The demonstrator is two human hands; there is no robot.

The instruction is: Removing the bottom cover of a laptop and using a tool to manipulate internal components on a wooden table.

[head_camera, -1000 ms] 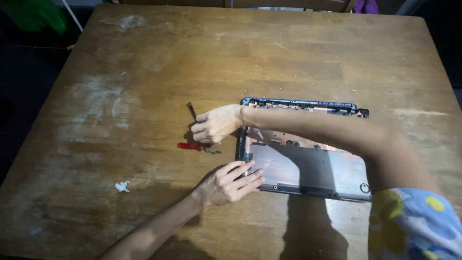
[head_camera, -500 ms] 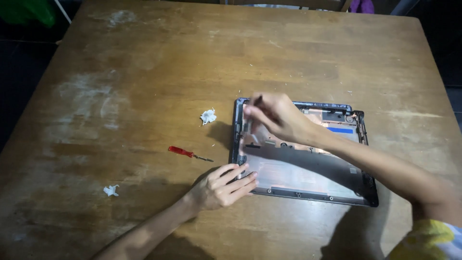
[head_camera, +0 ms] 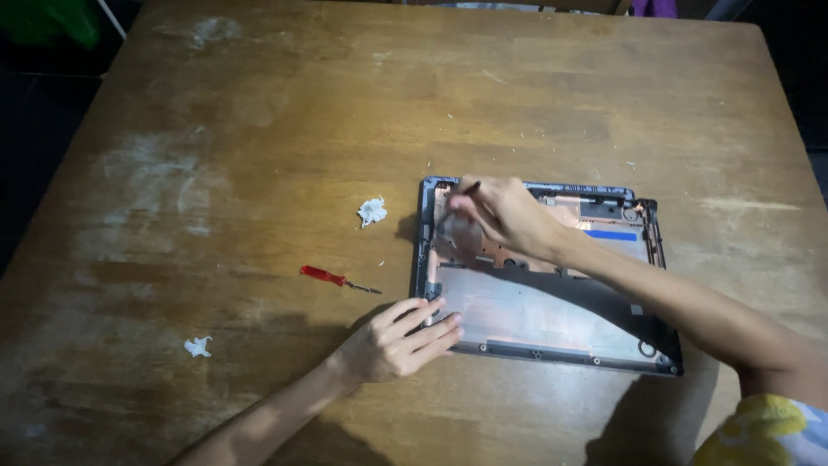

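Your right hand has moved from the red screwdriver to the laptop shell, fingers pinching a thin tool; your left hand stays flat, fingers spread, steadying it.

This looks like a room at home that I use as a makeshift repair spot, not a fitted workshop. I work at a worn brown wooden desk with pale scuffed patches, under dim light with dark floor around it. On it lie an opened grey laptop bottom shell, a small red-handled screwdriver and two crumpled white paper scraps.
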